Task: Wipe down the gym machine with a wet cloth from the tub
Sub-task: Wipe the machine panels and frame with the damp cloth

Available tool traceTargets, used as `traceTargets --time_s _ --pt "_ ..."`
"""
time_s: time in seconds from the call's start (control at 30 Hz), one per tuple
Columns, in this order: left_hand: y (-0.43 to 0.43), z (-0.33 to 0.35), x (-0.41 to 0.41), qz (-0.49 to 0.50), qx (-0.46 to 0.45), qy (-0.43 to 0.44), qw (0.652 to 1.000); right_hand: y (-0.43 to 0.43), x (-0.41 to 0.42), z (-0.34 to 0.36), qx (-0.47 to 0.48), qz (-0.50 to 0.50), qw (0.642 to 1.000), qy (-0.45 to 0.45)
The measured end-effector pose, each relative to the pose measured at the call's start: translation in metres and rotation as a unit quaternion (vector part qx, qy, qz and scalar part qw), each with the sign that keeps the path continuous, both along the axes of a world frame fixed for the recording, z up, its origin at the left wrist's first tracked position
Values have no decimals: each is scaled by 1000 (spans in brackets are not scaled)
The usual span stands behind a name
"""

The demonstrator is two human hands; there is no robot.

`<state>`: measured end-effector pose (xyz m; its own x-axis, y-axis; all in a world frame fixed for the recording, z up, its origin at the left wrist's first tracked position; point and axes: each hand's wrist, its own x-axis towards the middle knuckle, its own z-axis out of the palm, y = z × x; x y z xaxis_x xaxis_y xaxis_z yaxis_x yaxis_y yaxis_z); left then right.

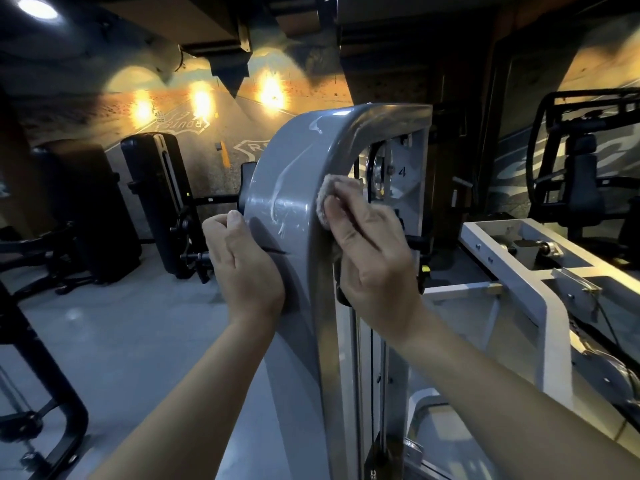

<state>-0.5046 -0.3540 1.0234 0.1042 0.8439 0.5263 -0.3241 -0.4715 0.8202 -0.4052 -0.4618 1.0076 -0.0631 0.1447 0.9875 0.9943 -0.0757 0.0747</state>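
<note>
The gym machine's grey arched frame (294,174) rises in the middle of the view, with wet streaks shining on its left face. My right hand (374,258) holds a pale cloth (327,197) against the frame's inner right edge, fingers spread over the cloth. My left hand (242,258) rests against the left face of the frame with its fingers curled and nothing visible in it. The tub is out of sight.
Inside the frame hang cables and a pulley (381,168). A white metal frame (519,271) of another machine stands close on the right. Black padded machines (156,202) stand on the grey floor at left, and a black bar (52,393) crosses the lower left.
</note>
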Motion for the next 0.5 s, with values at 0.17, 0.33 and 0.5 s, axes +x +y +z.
traceTargets --time_s 0.17,0.33,0.5 --pt "-2 -1 1 7 -5 0 1000 7 8 46 21 -24 995 91" --pt "0 -2 2 13 -2 -3 1000 -8 -18 -5 -27 22 993 114" --pt "-3 0 3 26 -1 2 1000 -9 -15 6 16 67 987 146"
